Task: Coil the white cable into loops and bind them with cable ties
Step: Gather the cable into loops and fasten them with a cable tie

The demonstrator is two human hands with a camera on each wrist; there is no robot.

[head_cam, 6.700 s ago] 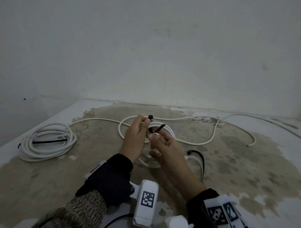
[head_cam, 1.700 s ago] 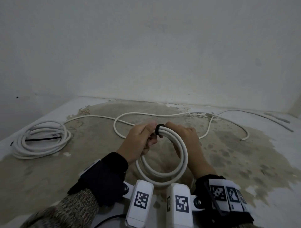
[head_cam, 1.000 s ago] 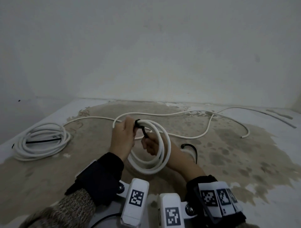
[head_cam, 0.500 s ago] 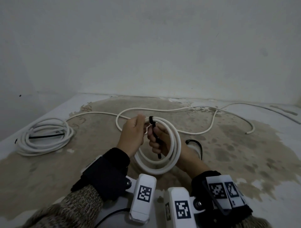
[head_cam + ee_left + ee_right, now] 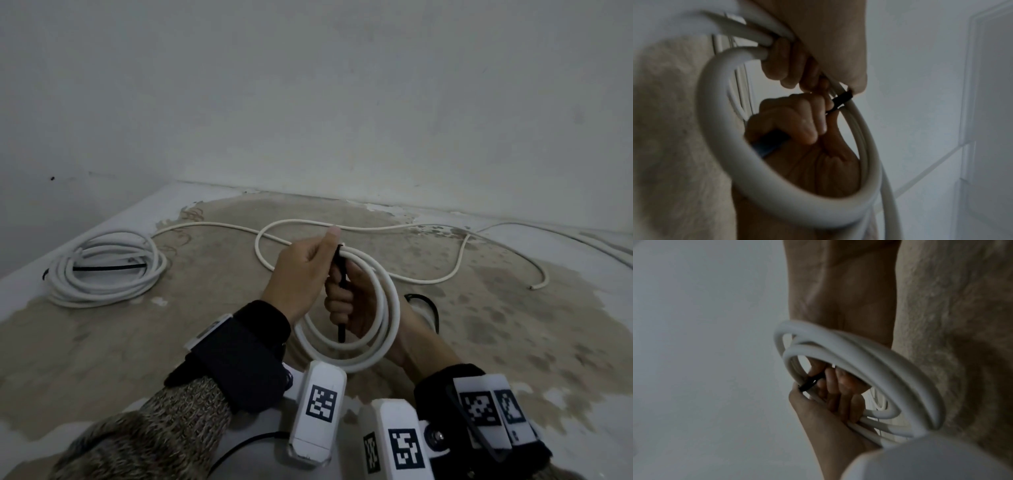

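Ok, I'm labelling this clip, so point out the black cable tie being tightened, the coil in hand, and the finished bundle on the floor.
black cable tie (image 5: 342, 301): head view, strap in the fist.
held coil (image 5: 390, 301): head view, right arc.
finished bundle (image 5: 106, 291): head view, near strands.

white cable coil (image 5: 383, 301), uniform white, no markings, was ringed around the right hand (image 5: 352, 301). cable tie (image 5: 340, 274) was solid black, banding the coil just beside the left hand (image 5: 305, 270) thumb, its black tail running down through the right fist. second coil (image 5: 102, 270), well left of the left hand, was white with a black strip across it. spare tie (image 5: 424, 303), just right of the right hand, was black. floor (image 5: 205, 325) was mottled tan with darker blotches and pale grey-white edges. wall (image 5: 308, 102) was plain grey-white. wrist straps (image 5: 239, 356) were black; wrist units (image 5: 318, 407) white with black-and-white square codes. left sleeve (image 5: 164, 431) was speckled grey-brown knit.
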